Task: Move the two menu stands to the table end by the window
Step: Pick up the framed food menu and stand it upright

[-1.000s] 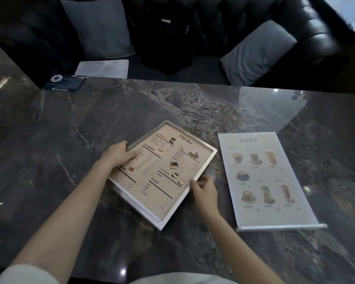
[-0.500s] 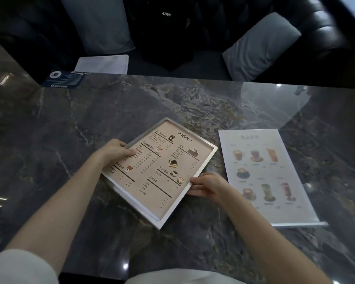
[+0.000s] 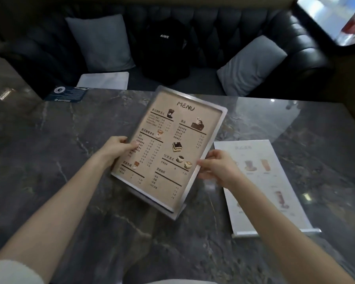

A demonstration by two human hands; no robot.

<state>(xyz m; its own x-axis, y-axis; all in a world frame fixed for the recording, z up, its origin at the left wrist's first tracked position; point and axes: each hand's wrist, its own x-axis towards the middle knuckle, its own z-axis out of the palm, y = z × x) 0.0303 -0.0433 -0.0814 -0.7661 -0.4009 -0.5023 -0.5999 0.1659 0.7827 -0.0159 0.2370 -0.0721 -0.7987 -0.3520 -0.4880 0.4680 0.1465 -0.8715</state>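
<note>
A beige menu stand [image 3: 172, 148] with a silver frame is lifted off the dark marble table [image 3: 49, 160] and tilted up toward me. My left hand [image 3: 116, 147] grips its left edge, thumb on the front. Its right edge is pinched by my right hand [image 3: 217, 167]. A second, white menu stand [image 3: 275, 181] with drink pictures lies flat on the table to the right, apart from both hands. A bright window [image 3: 336, 19] shows at the top right.
A black leather sofa [image 3: 213, 27] runs behind the table, with two grey cushions [image 3: 100, 42] and a black bag [image 3: 164, 48]. A white sheet [image 3: 104, 79] lies on the seat. A dark blue card [image 3: 67, 94] sits at the table's far left edge.
The beige menu stand lay flat on the table; both hands have raised it and tilted it upright, turning it closer to straight. The white stand has not moved.
</note>
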